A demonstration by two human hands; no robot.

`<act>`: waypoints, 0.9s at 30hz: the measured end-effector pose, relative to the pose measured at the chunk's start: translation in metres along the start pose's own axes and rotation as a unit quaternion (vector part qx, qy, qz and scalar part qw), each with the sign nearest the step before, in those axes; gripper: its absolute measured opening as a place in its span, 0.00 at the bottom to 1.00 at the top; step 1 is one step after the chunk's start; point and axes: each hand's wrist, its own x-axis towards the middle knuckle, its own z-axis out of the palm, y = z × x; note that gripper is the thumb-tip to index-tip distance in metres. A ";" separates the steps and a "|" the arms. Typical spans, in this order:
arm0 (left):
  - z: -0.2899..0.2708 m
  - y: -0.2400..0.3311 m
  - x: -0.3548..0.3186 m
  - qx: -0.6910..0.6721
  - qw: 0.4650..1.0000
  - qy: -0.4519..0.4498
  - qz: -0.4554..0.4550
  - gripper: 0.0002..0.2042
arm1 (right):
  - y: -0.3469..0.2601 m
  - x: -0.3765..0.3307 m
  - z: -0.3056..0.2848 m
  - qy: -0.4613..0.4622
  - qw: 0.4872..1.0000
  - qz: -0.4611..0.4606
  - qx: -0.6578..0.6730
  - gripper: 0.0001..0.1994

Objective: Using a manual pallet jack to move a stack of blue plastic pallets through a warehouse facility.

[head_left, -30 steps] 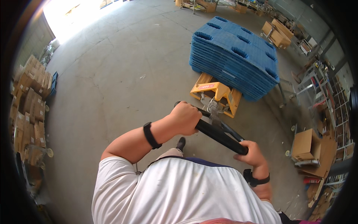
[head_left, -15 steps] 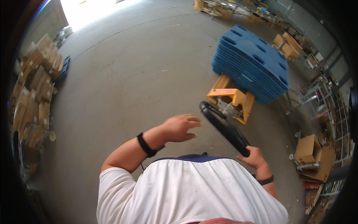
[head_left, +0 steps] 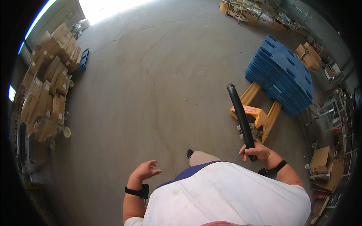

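Observation:
A yellow pallet jack (head_left: pixel 270 121) stands to my front right, its forks under a stack of blue plastic pallets (head_left: pixel 281 73). Its black handle (head_left: pixel 242 115) slants up toward me. Around the handle's near end, my right hand (head_left: pixel 259 151) is closed, with the fingers across the black grip. My left hand (head_left: pixel 146 170) hangs in the air at my left side, fingers loosely bent and apart, holding nothing. Both wrists wear black bands.
Cardboard boxes (head_left: pixel 52 81) are piled on a wheeled cart along the left. Metal racks (head_left: pixel 333 120) and an open carton (head_left: pixel 321 160) line the right side. Far right, shelving (head_left: pixel 245 11) holds mixed goods. A bright doorway (head_left: pixel 105 9) opens at the far left.
My left hand has moved away from the handle, down and to the left. The view has shifted, so the jack and pallets appear farther right. My right hand keeps its hold.

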 end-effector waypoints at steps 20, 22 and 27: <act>-0.522 -0.242 0.259 0.073 0.993 -0.020 -0.092 0.41 | -0.264 0.388 0.168 0.054 0.984 -0.041 0.167 0.15; -0.567 -0.251 0.308 0.110 0.985 -0.062 -0.114 0.41 | -0.281 0.421 0.181 0.102 0.979 -0.025 0.176 0.13; -0.722 -0.293 0.438 0.100 0.991 -0.088 -0.030 0.38 | -0.329 0.520 0.231 0.183 0.965 -0.014 0.185 0.12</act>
